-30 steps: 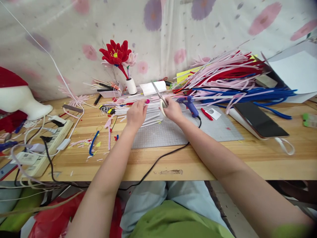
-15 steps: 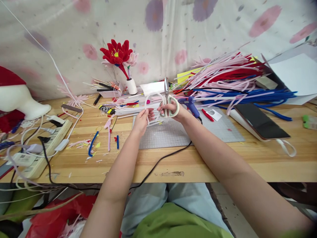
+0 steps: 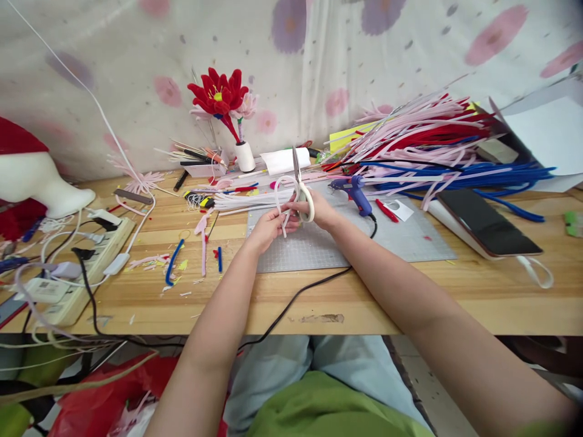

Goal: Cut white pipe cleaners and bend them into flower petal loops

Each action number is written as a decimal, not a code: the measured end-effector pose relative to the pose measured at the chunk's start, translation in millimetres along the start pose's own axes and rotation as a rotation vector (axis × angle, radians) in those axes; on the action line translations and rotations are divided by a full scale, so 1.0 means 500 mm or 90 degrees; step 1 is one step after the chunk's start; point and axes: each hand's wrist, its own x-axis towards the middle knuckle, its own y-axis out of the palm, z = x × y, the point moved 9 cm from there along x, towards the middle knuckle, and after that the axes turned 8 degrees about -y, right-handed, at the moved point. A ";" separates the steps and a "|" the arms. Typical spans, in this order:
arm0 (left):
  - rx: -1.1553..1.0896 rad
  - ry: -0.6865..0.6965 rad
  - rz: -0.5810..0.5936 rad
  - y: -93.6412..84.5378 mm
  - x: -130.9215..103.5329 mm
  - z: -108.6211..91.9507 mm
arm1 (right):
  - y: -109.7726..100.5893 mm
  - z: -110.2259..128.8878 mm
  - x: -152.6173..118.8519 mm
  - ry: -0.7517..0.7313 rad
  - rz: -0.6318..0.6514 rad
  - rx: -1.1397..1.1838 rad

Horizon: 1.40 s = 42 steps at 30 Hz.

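Note:
My left hand is closed on a white pipe cleaner that is bent into a loop, its ends crossing by the fingers. My right hand has the white-handled scissors hooked on it, blades pointing up and away. Its fingertips meet the pipe cleaner beside my left fingers; how firmly they pinch it is partly hidden. Both hands are above the grey cutting mat. Behind them lies a bundle of white pipe cleaners.
A purple glue gun and a red pen-like tool lie on the mat. Right are piled pipe cleaners and a phone. A red flower stands in a white vase. A power strip sits left.
My hands have come together, and the pipe cleaner loop has become narrower with its ends crossed. The scissors have turned so their handles show more edge-on.

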 end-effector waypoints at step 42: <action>0.083 0.022 -0.105 -0.040 0.022 0.016 | 0.029 -0.019 -0.009 -0.026 0.052 -0.012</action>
